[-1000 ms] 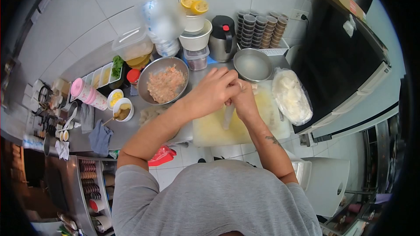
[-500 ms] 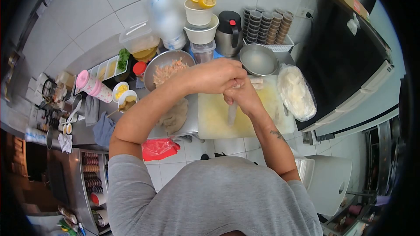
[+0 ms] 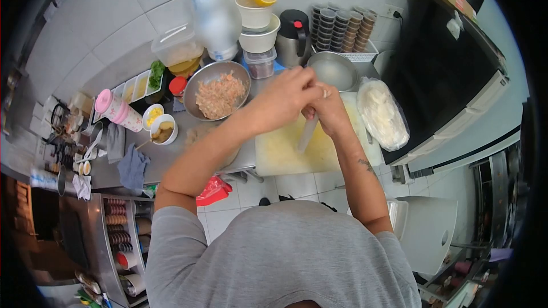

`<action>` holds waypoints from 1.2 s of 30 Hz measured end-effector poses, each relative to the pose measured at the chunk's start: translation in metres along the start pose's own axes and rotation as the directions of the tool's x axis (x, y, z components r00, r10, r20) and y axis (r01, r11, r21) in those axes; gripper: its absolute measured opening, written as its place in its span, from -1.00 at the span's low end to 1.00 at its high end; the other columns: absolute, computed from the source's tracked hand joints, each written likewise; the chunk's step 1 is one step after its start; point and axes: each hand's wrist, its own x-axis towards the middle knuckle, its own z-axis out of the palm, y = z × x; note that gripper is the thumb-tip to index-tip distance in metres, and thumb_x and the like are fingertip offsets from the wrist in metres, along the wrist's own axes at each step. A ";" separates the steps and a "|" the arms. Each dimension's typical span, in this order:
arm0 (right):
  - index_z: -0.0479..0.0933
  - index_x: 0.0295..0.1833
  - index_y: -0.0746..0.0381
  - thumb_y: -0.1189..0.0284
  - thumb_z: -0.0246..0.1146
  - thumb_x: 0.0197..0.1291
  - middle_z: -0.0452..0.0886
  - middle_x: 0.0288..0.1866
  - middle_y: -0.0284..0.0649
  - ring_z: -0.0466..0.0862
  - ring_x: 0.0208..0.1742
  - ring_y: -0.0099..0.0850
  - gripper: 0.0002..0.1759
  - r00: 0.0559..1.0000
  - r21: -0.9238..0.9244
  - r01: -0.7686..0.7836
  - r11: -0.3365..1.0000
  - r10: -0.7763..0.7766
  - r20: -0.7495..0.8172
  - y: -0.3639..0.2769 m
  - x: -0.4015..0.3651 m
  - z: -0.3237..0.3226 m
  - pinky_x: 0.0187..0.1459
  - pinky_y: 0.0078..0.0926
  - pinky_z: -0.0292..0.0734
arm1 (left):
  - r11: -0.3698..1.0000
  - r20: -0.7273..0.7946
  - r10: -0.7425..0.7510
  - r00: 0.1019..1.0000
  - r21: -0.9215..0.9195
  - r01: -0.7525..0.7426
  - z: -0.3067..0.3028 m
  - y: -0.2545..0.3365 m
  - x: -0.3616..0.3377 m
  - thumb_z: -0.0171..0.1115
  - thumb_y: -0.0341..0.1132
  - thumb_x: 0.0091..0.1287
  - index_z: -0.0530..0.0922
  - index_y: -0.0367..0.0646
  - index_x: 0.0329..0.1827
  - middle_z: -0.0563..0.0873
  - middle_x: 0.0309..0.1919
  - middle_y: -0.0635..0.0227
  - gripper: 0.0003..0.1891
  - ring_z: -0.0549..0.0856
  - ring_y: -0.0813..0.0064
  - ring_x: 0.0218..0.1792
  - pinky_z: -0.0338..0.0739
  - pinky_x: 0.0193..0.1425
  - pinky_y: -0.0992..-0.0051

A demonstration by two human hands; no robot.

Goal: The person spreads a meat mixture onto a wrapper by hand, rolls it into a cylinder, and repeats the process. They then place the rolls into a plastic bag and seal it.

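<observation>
Above the cutting board (image 3: pixel 277 154) both my hands meet. My right hand (image 3: pixel 330 113) is closed around what looks like a knife (image 3: pixel 308 133), its pale narrow blade slanting down toward my body. Touching its fingers from the left, my left hand (image 3: pixel 290 94) is bent into a pinch; whatever its fingertips hold is hidden. A steel bowl of pinkish shredded mix (image 3: pixel 222 96) sits beyond my left forearm. That forearm mostly covers a pale dough-like mass (image 3: pixel 200 137). Behind my hands stands a second steel bowl (image 3: pixel 337 71).
A clear bag of white, doughy-looking stuff (image 3: pixel 382 115) lies right of the board, near a dark-fronted appliance (image 3: pixel 434 63). Along the wall stand stacked tubs (image 3: pixel 260 40), a steel jug (image 3: pixel 292 43) and lidded cups (image 3: pixel 339 31). Small bowls (image 3: pixel 164 129) and a blue cloth (image 3: pixel 134 166) are left.
Both hands have risen slightly, and the blade slants more. My left forearm has shifted, uncovering more of the mix bowl and covering more dough. The pale roll on the board is now hidden behind my hand.
</observation>
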 end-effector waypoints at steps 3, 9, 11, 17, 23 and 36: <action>0.51 -0.42 0.27 0.49 0.24 0.20 0.44 -0.64 -0.36 0.41 -0.63 -0.62 -0.85 0.999 -0.021 0.040 0.999 -0.039 0.014 0.000 0.001 -0.006 -0.58 -0.63 0.27 | 1.000 -0.062 0.023 0.998 0.006 -0.023 0.009 -0.001 -0.004 0.21 -0.55 0.13 0.51 -0.18 0.10 0.55 -0.05 0.21 -0.59 0.54 0.16 0.03 0.46 0.08 0.27; 0.43 -0.35 0.23 0.32 0.25 0.33 0.27 -0.69 -0.45 0.25 -0.69 -0.64 -0.74 0.969 0.335 0.112 0.936 -0.177 0.172 -0.008 -0.003 -0.034 -0.60 -0.57 0.18 | 0.534 0.370 -0.248 0.896 -0.719 0.444 0.063 -0.022 -0.037 0.29 -0.20 0.33 0.53 -0.17 0.13 0.59 0.04 0.33 -0.62 0.54 0.42 0.11 0.41 0.19 0.39; 0.43 -0.13 0.25 0.19 0.26 0.33 0.28 -0.67 -0.44 0.24 -0.68 -0.62 -0.67 0.914 0.509 0.118 0.852 -0.294 0.281 -0.001 -0.002 -0.048 -0.57 -0.56 0.20 | 0.130 0.623 -0.062 0.779 -0.769 0.626 0.096 -0.024 -0.051 0.33 -0.16 0.30 0.53 -0.23 0.06 0.63 -0.10 0.35 -0.61 0.59 0.46 0.01 0.46 0.09 0.40; 0.20 0.43 0.30 -0.09 0.27 0.22 0.60 -0.35 -0.24 0.60 -0.37 -0.46 -0.11 0.989 0.653 0.121 0.747 -0.147 -0.015 -0.006 -0.029 -0.044 -0.24 -0.47 0.49 | 0.462 0.830 -0.110 0.547 -0.444 0.768 0.071 -0.039 -0.034 0.34 -0.21 0.25 0.54 -0.23 -0.12 0.67 -0.27 0.31 -0.70 0.68 0.41 -0.26 0.52 -0.12 0.36; 0.38 0.34 0.31 0.12 0.32 0.24 0.65 -0.04 -0.20 0.65 -0.04 -0.42 -0.32 0.900 0.054 -0.365 0.929 0.338 0.274 0.069 -0.050 -0.109 0.01 -0.44 0.53 | 0.941 0.742 -0.327 0.585 0.200 0.273 0.036 -0.043 -0.005 0.34 -0.28 0.11 0.60 -0.06 -0.04 0.73 -0.25 0.23 -0.68 0.73 0.22 -0.16 0.53 -0.01 0.18; 0.55 -0.36 0.22 0.33 0.43 0.12 0.48 -0.52 -0.45 0.44 -0.54 -0.66 -0.76 0.978 -0.293 -0.139 0.946 0.178 0.111 0.067 -0.025 -0.023 -0.50 -0.64 0.32 | 0.950 0.642 -0.298 0.707 0.272 0.154 -0.029 0.008 0.039 0.28 -0.26 0.20 0.58 -0.16 -0.07 0.72 -0.33 0.14 -0.72 0.73 0.20 -0.20 0.53 -0.14 0.24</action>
